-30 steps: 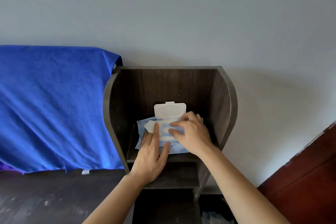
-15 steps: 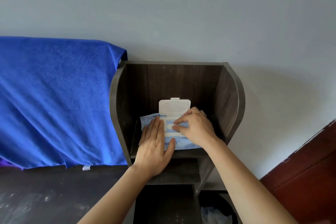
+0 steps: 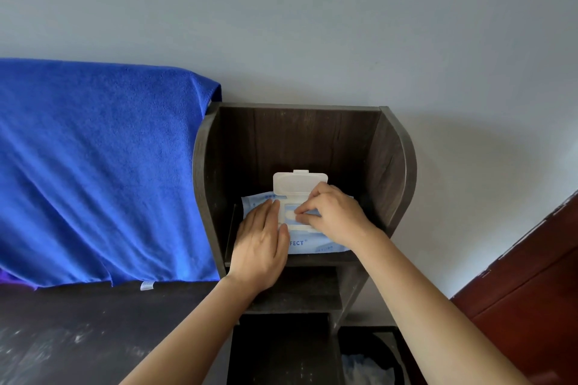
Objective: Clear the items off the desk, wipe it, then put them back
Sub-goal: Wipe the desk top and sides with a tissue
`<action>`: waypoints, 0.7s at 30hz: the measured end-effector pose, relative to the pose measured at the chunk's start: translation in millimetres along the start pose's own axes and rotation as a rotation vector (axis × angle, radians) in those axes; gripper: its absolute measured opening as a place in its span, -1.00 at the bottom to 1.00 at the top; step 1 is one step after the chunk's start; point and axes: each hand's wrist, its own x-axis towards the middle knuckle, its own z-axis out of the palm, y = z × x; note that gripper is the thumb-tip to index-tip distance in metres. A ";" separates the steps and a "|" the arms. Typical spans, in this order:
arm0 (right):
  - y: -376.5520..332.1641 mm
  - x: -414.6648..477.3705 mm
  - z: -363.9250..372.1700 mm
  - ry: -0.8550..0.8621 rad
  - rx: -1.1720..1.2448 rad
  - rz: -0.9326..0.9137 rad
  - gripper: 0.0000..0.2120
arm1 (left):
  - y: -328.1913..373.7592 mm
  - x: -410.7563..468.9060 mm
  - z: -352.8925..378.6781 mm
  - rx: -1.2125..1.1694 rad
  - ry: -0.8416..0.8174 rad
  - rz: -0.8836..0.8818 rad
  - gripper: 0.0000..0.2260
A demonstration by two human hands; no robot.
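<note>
A light blue pack of wet wipes [image 3: 312, 244] lies on the upper level of a dark wooden shelf unit [image 3: 391, 159]. Its white flip lid [image 3: 297, 183] stands open toward the back. My left hand [image 3: 259, 244] lies flat on the left part of the pack with straight fingers and presses it down. My right hand [image 3: 331, 212] covers the right part, and its fingertips pinch a small white tab [image 3: 289, 215] at the pack's opening. Whether the tab is a wipe or the seal flap I cannot tell.
The dark desk top [image 3: 93, 322] stretches to the left, with pale smears on it. A blue towel [image 3: 93, 166] hangs over something behind the desk, against the shelf's left wall. Below right is a dark bin [image 3: 366, 366] with a plastic liner, and a red-brown door [image 3: 531, 291] at far right.
My right fingertips have closed in on the middle of the opening. The white flap that showed left of the opening a second ago is now under the fingers. My left hand stays on the pack.
</note>
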 end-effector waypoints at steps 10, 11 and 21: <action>-5.1 -1.8 6.3 0.107 -0.215 -0.183 -0.79 | 0.8 -3.9 5.9 0.074 0.039 -0.003 -0.51; -5.1 -1.3 7.1 0.098 -0.236 -0.190 -0.79 | 0.6 -3.6 6.3 0.083 0.033 -0.008 -0.50; -6.7 -11.0 5.1 0.134 0.218 -0.071 -0.90 | 2.1 -1.8 6.2 0.126 0.017 -0.036 -0.48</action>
